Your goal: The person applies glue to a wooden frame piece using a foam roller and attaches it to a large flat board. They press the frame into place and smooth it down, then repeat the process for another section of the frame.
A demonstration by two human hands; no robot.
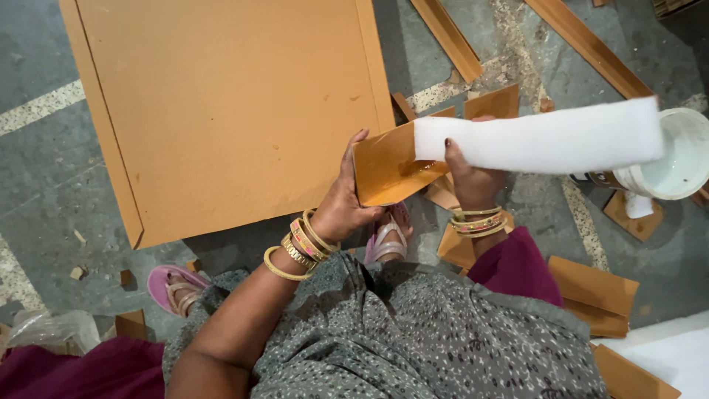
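My left hand (341,201) grips a small orange-brown board piece (390,171) by its left edge, holding it tilted above my feet. A wet glossy patch shows on the piece's face. My right hand (467,176) holds a long white foam strip (543,140) at its left end, and that end rests against the top right of the small piece. The strip stretches out to the right, over the rim of a white bucket (683,159). Both wrists carry several gold bangles.
A large orange-brown board (229,111) lies on the grey floor ahead. Long narrow strips (587,46) and several small cut pieces (594,292) are scattered at right. Pink sandals (171,284) are on my feet. A white sheet (676,358) sits at bottom right.
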